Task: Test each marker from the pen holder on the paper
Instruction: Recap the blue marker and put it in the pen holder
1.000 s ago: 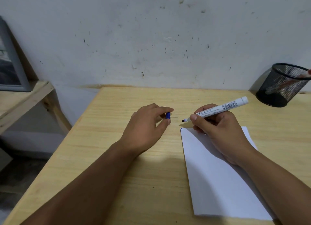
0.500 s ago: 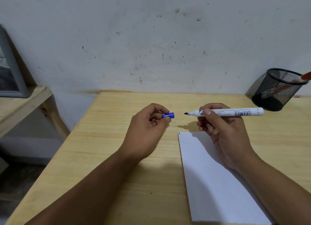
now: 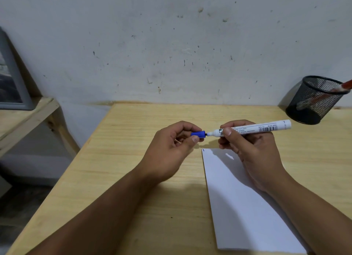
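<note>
My right hand grips a white marker, held level above the wooden table with its dark tip pointing left. My left hand pinches the marker's blue cap between thumb and fingers. The cap's open end meets the marker tip. A white sheet of paper lies under my right wrist, with a short blue mark at its top left corner. The black mesh pen holder stands at the table's far right and holds a red-capped marker that leans to the right.
A stained white wall rises right behind the table. To the left stands a lower wooden shelf with a grey-framed picture on it. The table's left edge drops off to the floor.
My right hand lifted the marker off the paper's corner and turned it level. Both hands moved toward each other, bringing the blue cap up to the marker tip.
</note>
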